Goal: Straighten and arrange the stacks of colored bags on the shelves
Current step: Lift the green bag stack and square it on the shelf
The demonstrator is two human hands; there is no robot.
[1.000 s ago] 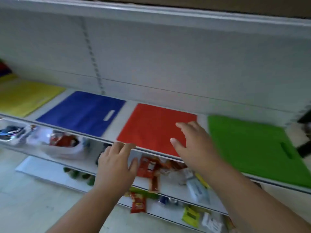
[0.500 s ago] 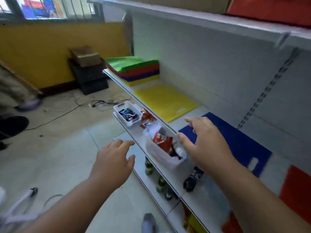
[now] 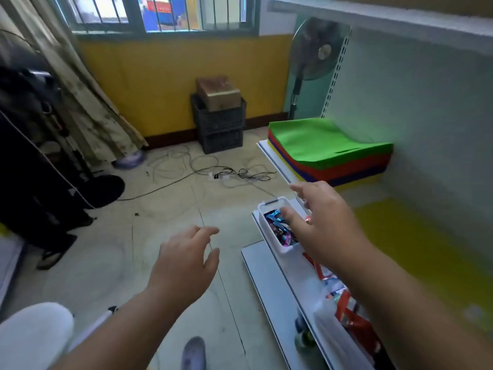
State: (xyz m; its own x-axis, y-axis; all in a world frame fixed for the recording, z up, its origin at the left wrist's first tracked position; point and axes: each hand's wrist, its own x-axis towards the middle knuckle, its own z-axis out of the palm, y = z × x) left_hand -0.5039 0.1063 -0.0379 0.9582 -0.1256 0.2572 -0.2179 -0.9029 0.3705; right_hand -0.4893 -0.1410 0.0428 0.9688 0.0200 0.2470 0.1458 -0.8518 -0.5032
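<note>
A tall stack of colored bags (image 3: 330, 153) lies at the far end of the white shelf (image 3: 365, 189), green on top, then red, blue and yellow layers. Nearer me a single flat yellow bag (image 3: 421, 236) covers the same shelf. My right hand (image 3: 325, 222) hovers in the air short of the stack, fingers spread and holding nothing. My left hand (image 3: 184, 260) floats lower over the floor, fingers relaxed and empty.
A lower shelf (image 3: 269, 287) carries a white bin of wrapped sweets (image 3: 280, 231) and a bag of snack packets (image 3: 346, 313). Beyond stand a fan (image 3: 317, 49), a black crate with a cardboard box (image 3: 218, 116), and loose cables (image 3: 213, 172) on the tiled floor. A dark-clothed person (image 3: 32, 156) stands at left.
My view has swung left along the shelf, from the red, blue and green bags to the tall stack at the end. Both hands moved with it, still open and empty.
</note>
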